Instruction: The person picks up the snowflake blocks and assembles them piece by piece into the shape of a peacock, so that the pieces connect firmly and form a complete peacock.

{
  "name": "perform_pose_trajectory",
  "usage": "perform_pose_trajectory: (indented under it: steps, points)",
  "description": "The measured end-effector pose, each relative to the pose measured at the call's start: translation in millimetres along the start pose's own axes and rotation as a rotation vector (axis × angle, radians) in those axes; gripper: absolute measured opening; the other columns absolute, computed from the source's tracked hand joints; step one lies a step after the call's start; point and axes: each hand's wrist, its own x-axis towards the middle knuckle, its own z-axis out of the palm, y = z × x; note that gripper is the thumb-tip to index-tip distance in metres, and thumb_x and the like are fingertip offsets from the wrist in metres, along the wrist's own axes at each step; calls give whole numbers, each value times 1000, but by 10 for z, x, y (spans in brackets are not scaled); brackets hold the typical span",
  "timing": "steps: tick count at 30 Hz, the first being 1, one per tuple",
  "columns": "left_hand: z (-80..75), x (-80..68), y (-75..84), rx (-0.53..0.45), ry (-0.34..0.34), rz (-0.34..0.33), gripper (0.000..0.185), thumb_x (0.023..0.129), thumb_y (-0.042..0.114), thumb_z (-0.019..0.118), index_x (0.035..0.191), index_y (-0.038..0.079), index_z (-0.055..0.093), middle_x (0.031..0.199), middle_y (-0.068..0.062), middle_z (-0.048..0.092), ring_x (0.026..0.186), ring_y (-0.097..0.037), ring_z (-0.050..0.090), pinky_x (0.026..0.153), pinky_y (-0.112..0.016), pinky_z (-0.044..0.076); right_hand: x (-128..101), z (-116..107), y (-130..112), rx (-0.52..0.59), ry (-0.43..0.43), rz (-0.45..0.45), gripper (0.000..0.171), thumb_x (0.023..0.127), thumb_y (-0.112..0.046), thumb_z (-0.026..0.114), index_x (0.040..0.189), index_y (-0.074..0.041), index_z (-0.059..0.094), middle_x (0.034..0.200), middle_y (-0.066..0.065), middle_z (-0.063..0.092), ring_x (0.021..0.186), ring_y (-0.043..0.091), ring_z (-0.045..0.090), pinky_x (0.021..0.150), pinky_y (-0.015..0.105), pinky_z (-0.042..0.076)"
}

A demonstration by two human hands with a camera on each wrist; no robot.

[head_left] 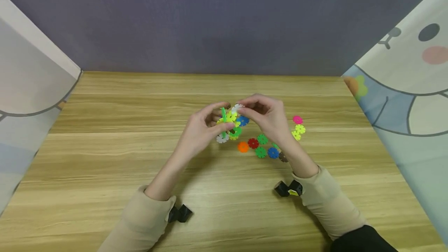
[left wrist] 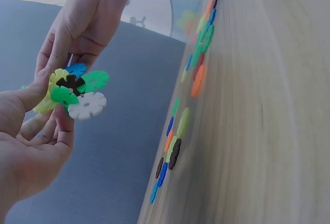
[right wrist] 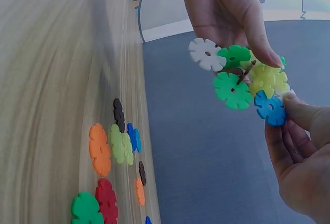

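A cluster of interlocked plastic snowflake discs [head_left: 231, 124] in green, yellow, white and blue is held above the wooden table [head_left: 105, 166]. My left hand [head_left: 226, 116] grips it from the left with thumb and fingers. My right hand [head_left: 244, 112] pinches it from the right. In the right wrist view the right hand's thumb and finger pinch the blue disc [right wrist: 269, 108]. The white disc [right wrist: 206, 53] and a green disc [right wrist: 232, 90] stick out free. The left wrist view shows the cluster [left wrist: 75, 91] between both hands.
Loose discs lie on the table under and right of my hands: orange [head_left: 243, 147], red [head_left: 253, 143], green [head_left: 260, 152], blue [head_left: 273, 153], pink [head_left: 297, 119], yellow-green [head_left: 299, 131]. Printed cloth panels [head_left: 402, 88] stand on both sides and a grey wall [head_left: 224, 22] at the back.
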Motion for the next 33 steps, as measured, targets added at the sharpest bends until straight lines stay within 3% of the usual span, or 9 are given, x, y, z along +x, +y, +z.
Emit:
perform_pose_trajectory:
  steps: [6, 13, 21, 27, 33]
  points:
    - [6, 3, -2, -44, 9, -24, 43, 89, 27, 82, 129, 21, 66, 108, -3, 72, 93, -19, 66, 85, -33, 57, 17, -86, 21, 17, 9, 46, 23, 95, -3, 72, 117, 0, 74, 99, -7, 76, 81, 12, 71, 73, 25, 61]
    - [34, 9, 13, -50, 28, -6, 39, 87, 30, 84, 123, 21, 71, 106, -1, 74, 92, -17, 69, 86, -31, 58, 49, -461, 174, 43, 0, 110, 23, 100, -11, 67, 116, 3, 72, 100, 0, 78, 88, 17, 74, 80, 27, 63]
    - [3, -21, 12, -39, 26, -13, 37, 86, 30, 84, 120, 19, 75, 103, 0, 78, 87, -23, 72, 79, -30, 59, 63, -960, 479, -188, -81, 227, 21, 102, -16, 66, 117, -3, 73, 101, -3, 76, 89, 11, 73, 80, 23, 62]
    - [-20, -18, 13, -34, 60, -27, 43, 87, 31, 83, 128, 22, 72, 108, -1, 75, 88, -20, 68, 79, -26, 57, 63, -1193, 700, -392, -129, 278, 20, 100, -14, 68, 116, -4, 75, 112, 12, 76, 89, 9, 72, 75, 20, 60]
    - [-19, -14, 28, -96, 67, -9, 51, 89, 24, 82, 137, 19, 65, 108, -5, 72, 94, -18, 64, 83, -22, 55, 69, -1314, 889, -490, -221, 303, 24, 97, -10, 71, 119, -1, 74, 114, 20, 75, 89, 10, 69, 74, 13, 54]
